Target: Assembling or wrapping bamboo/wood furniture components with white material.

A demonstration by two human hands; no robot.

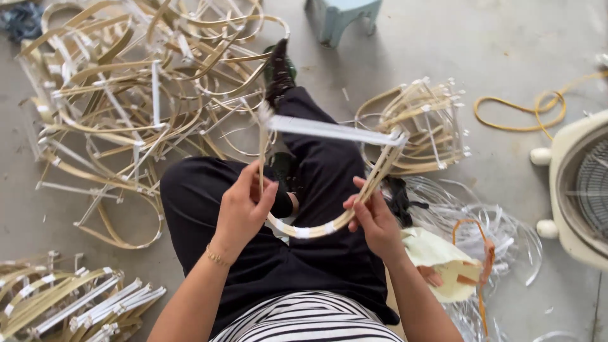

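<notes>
Fingers (253, 183) of left hand (244, 212) curled and pinching left limb of bent bamboo frame (329, 177); fingers (358, 193) of right hand (377, 221) pressed together around right limb, near the curved bottom. Frame held upright above the lap, over black trousers (304, 253): U-shaped strip, white tape wraps along the curve, white crossbar (335, 132) bridging the two upper ends. Crossbar joints not clearly resolved.

Risk, judged: strip under bending tension; slackened pinch on either limb likely to let it spring open and pop the crossbar off. Thin strip edges against bare skin, so splinter or cut possible on a slip.

Outward: small stack of like frames (418, 126) on concrete floor (443, 44) beyond right knee; large tangled heap (126, 95) at left; tidier bundle (69, 304) lower left. Yellow-green bag (437, 259) and clear plastic just beside right forearm. Fan (579, 190) at far right, yellow cord (525, 111) coiled near it, pale stool (342, 16) at top.
</notes>
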